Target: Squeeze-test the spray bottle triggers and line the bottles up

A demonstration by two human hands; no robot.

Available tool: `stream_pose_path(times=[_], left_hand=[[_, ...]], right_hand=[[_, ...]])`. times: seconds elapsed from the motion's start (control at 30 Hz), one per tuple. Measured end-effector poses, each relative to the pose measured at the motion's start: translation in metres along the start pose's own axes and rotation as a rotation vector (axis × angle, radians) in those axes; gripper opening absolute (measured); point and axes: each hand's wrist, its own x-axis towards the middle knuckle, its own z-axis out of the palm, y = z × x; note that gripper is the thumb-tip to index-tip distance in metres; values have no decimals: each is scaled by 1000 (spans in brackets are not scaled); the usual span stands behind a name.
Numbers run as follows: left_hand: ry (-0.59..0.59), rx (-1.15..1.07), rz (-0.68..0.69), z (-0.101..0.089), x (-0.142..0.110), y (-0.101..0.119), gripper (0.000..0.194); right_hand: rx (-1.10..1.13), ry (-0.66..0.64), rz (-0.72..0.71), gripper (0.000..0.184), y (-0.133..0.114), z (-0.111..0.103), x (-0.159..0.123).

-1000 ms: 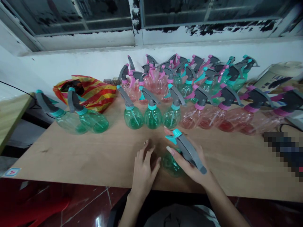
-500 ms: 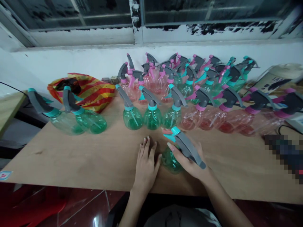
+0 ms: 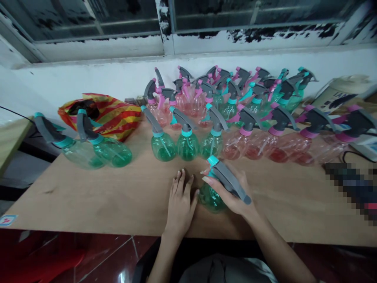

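My right hand (image 3: 232, 192) is wrapped round the neck of a green spray bottle (image 3: 212, 199) with a grey and turquoise trigger head, near the table's front edge. The turquoise nozzle points away to the left, and the thumb lies along the near side below the head. Flat on the wood beside that bottle rests my left hand (image 3: 180, 198), fingers spread and holding nothing. Just beyond the hands stand green spray bottles (image 3: 187, 147) in a row, continued to the right by pink spray bottles (image 3: 232, 149).
Two more green spray bottles (image 3: 113, 151) stand at the left, before a red and yellow striped plastic bag (image 3: 118, 118). Behind the front row, several pink and green bottles crowd the wall. A blurred-out dark object (image 3: 353, 190) lies right on the wooden table (image 3: 118, 204).
The trigger is less visible now, as my right hand's fingers have closed in around the bottle's neck. The bottle stays near the same spot; the whole view has shifted slightly.
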Motion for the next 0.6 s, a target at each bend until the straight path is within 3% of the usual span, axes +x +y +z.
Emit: stream_pose_path(times=[0.2, 0.6], left_hand=[[5, -25, -12, -1, 0, 0, 44], [-24, -23, -11, -4, 2, 2, 42]], right_hand=[[-23, -51, 14, 35, 0, -2, 0], [53, 3, 72, 40, 3, 0, -3]])
